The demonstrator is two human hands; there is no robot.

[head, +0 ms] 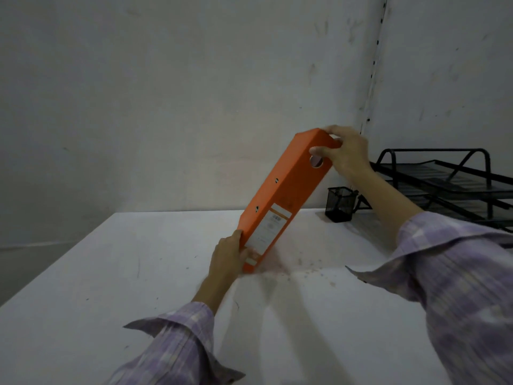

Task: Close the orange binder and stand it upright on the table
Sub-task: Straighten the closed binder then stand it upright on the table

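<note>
The orange binder (288, 190) is closed and leans to the right, its spine with a white label and a finger hole facing me. Its lower end rests on the white table (111, 273). My left hand (226, 257) grips the bottom corner of the spine. My right hand (344, 154) holds the top end, thumb near the finger hole and fingers over the upper edge.
A black mesh pen cup (341, 204) stands behind the binder to the right. A black wire letter tray (449, 184) with stacked tiers fills the back right corner. Grey walls close the table at the back and right. Small crumbs speckle the table near the binder's base.
</note>
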